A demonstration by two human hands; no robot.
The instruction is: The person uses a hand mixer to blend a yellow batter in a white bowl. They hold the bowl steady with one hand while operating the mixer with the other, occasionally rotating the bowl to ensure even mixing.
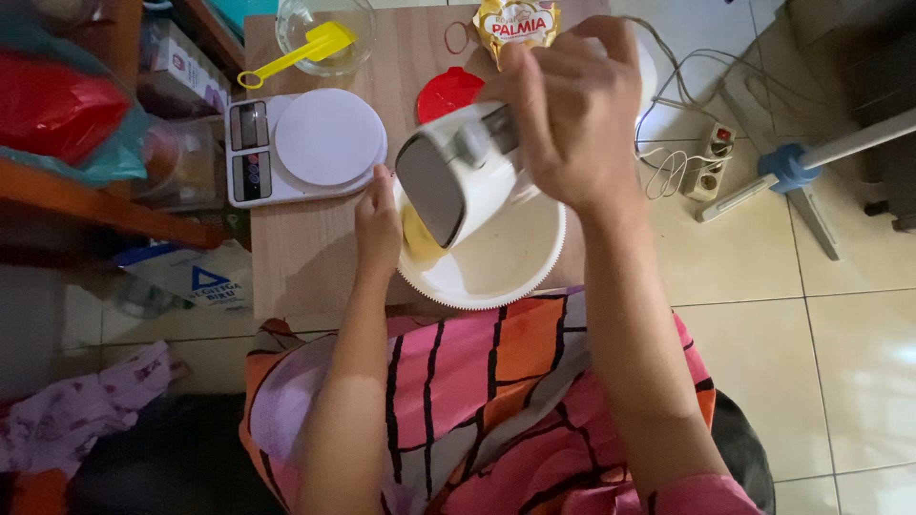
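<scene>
Mixer (458,181), white plastic, clenched in right hand (568,119); left hand (378,229) grips round bowl (506,262).

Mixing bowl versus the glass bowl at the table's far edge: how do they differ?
The white mixing bowl is opaque, larger, ridged at the rim, steadied by the left hand. The glass bowl is clear, smaller, untouched, holding a yellow spatula. Both are round and sit on the wooden table.
</scene>
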